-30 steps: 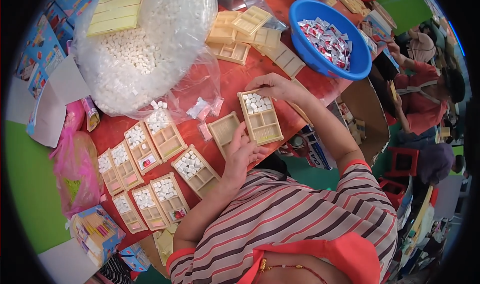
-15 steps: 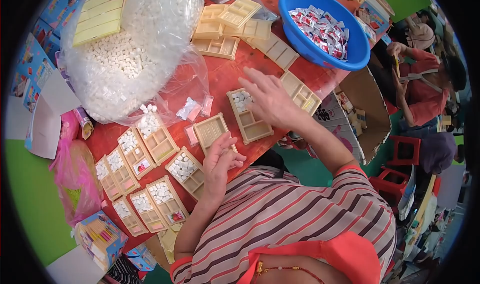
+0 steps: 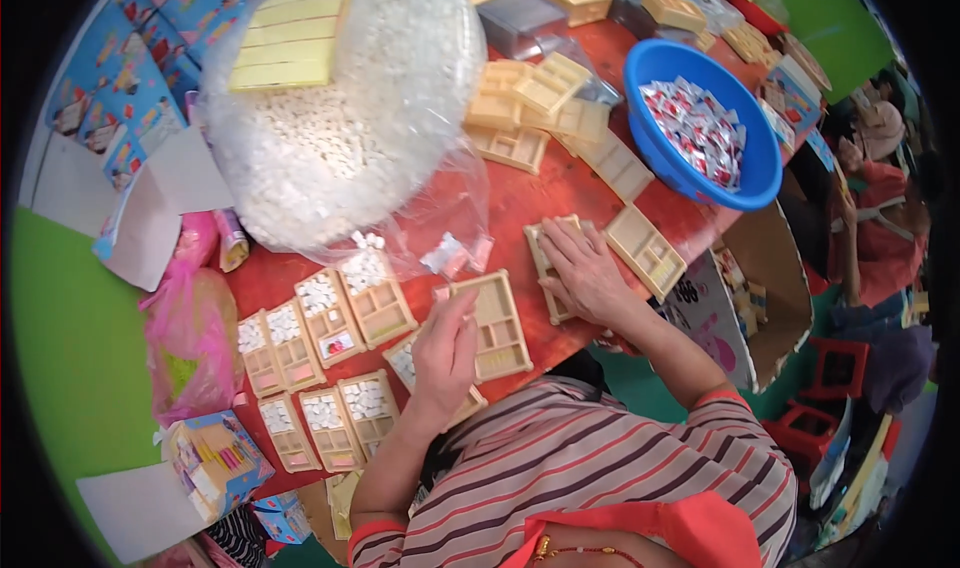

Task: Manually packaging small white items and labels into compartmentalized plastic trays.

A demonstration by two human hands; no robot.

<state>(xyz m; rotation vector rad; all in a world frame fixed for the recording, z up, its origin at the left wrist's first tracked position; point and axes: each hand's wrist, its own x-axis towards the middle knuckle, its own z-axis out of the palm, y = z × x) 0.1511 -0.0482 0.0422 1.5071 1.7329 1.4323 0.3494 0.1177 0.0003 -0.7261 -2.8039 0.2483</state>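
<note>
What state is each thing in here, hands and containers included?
left hand: open, resting on the empty tray
right hand: flat on a second tray
empty tray: compartments bare
second tray: mostly covered, contents hidden
filled trays: loaded with white pieces, laid in rows
clear bag: bulging with white pieces
blue bowl: holds red-and-white packets

Bowl (image 3: 668,158) right of the bag (image 3: 330,118), trays (image 3: 320,368) before it, on the table (image 3: 520,203).
</note>
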